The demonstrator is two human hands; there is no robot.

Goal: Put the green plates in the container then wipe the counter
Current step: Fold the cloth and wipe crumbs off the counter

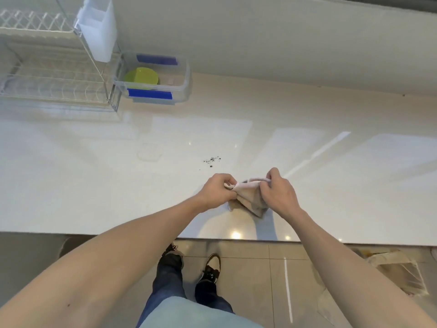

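Beige cloth [248, 197], bunched, both hands gripping

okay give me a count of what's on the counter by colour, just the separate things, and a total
Green: 1 visible, the green plates seen as one stack in the container; how many lie in it cannot be told
Clear with blue clips: 1, the container
White or silver: 1, the dish rack
Beige: 1, the cloth, held by the left hand and right hand
Dark: 1 patch of crumbs
Total: 5

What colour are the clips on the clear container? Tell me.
Blue. The container has a clip on its near side, clearest in the head view.
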